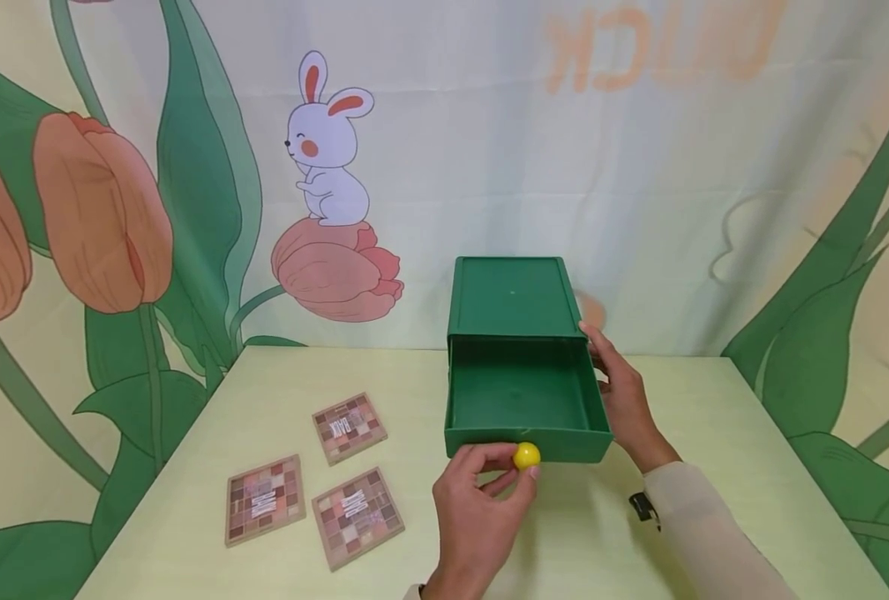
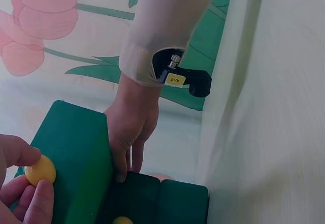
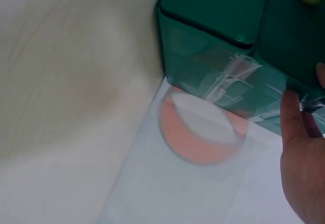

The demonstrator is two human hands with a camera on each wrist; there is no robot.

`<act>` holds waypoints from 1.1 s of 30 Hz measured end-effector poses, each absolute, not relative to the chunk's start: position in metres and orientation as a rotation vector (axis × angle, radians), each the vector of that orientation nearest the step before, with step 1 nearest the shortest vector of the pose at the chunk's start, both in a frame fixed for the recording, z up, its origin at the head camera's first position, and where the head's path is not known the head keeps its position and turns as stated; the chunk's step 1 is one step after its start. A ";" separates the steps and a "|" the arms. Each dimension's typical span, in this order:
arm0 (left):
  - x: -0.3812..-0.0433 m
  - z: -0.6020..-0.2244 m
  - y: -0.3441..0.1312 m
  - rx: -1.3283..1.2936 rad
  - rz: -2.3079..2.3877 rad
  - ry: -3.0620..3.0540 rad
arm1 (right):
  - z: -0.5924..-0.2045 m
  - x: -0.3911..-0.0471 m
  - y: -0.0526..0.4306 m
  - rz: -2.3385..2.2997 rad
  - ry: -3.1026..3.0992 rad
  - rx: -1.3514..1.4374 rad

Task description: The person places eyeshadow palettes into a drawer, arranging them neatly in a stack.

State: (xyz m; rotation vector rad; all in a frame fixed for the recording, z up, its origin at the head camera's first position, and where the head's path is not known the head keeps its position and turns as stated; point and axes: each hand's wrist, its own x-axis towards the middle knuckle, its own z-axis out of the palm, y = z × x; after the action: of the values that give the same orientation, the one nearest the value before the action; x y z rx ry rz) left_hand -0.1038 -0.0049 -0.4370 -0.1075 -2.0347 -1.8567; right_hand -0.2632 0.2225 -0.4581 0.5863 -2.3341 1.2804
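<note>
A green drawer cabinet (image 1: 515, 292) stands at the back of the table, its top drawer (image 1: 519, 396) pulled out with a bare bottom. My left hand (image 1: 481, 504) pinches the round yellow knob (image 1: 526, 455) on the drawer's front between thumb and fingers. On the cabinet's right side, my right hand (image 1: 627, 408) rests with fairly straight fingers by the front edge. In the right wrist view its fingers (image 3: 291, 115) touch the side wall, near strips of clear tape (image 3: 233, 76). A second yellow knob (image 2: 122, 220) shows lower down in the left wrist view.
Three square makeup palettes lie left of the cabinet: one nearer the back (image 1: 350, 427), one at far left (image 1: 265, 500) and one nearer the front (image 1: 357, 517). Behind the pale table (image 1: 189, 575) hangs a cloth with tulips and a rabbit (image 1: 332, 158).
</note>
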 end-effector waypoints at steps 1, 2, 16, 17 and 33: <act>-0.104 -0.437 -0.005 -0.104 -1.860 -2.036 | -0.458 -0.263 0.223 1.281 -2.327 0.599; -0.104 -0.437 -0.006 -0.103 -1.862 -2.033 | -0.457 -0.264 0.223 1.280 -2.319 0.614; -0.106 -0.434 -0.014 -0.088 -1.901 -2.046 | -0.441 -0.272 0.233 1.285 -2.350 0.740; -0.106 -0.434 -0.014 -0.087 -1.900 -2.048 | -0.440 -0.272 0.234 1.297 -2.354 0.744; -0.106 -0.434 -0.025 -0.057 -1.935 -2.011 | -0.440 -0.272 0.243 1.375 -2.407 0.700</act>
State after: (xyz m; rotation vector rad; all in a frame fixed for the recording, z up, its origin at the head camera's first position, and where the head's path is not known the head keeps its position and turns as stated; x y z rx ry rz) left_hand -0.1064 -0.0255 -0.4341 -0.0570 -2.0112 -1.9352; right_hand -0.2716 0.2431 -0.4395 0.7000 -2.4070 1.3754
